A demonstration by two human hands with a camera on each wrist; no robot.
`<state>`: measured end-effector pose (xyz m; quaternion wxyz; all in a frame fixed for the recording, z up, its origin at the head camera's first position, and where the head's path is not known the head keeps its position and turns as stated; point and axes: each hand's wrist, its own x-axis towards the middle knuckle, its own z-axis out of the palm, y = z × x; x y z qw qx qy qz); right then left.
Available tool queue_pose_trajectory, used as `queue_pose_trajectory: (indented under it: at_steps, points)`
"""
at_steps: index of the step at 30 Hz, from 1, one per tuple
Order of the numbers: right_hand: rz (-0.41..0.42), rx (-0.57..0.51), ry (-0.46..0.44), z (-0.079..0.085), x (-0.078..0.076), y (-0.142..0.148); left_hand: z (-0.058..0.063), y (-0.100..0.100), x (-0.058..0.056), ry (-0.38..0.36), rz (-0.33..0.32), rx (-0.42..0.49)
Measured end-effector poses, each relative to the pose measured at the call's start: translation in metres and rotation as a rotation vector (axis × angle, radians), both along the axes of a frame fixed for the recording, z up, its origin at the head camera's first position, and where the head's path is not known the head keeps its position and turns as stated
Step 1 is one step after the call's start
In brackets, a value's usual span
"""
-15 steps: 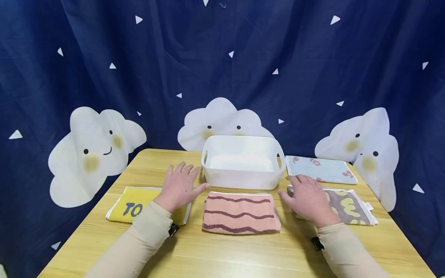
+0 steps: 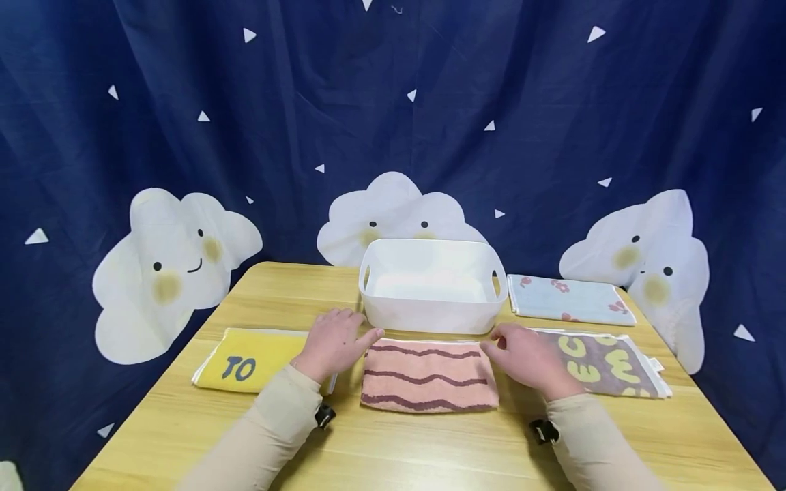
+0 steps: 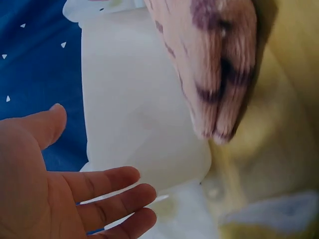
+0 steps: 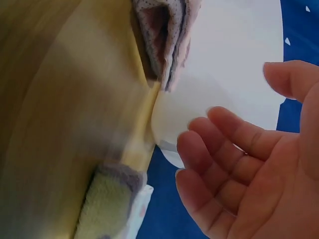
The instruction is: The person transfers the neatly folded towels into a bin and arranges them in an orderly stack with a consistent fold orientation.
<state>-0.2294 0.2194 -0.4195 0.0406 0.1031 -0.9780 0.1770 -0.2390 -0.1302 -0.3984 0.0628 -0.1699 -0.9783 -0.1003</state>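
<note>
Two hands [image 2: 336,346] [image 2: 533,359], fingers [image 3: 99,185] [image 4: 246,137] loose, flank a striped towel [image 2: 430,389], apparently without contact, before the white basket [image 2: 432,318].

Dark letters on the yellow towel [image 2: 267,351] read "TO"; the grey-purple towel's [image 2: 604,367] yellow lettering is partly hidden.

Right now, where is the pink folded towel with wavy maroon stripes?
In the head view, the pink folded towel lies centrally, in front of the white plastic basket, between the left hand and right hand.

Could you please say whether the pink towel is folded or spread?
Folded: the pink towel shows stacked layers in both wrist views.
</note>
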Motion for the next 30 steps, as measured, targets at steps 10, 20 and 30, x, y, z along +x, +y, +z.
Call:
queue_pose_trajectory:
  at_steps: [10,20,30]
  points:
    - [0.006,-0.11,-0.168,-0.007,-0.006,-0.001,-0.02,0.01,-0.008,-0.091,-0.026,0.103]
    - [-0.066,-0.195,-0.311,-0.019,-0.016,-0.003,-0.032,0.012,-0.015,-0.193,0.041,0.131]
    - [-0.129,-0.197,-0.338,-0.023,-0.011,-0.008,-0.046,0.009,-0.015,-0.218,0.094,0.132]
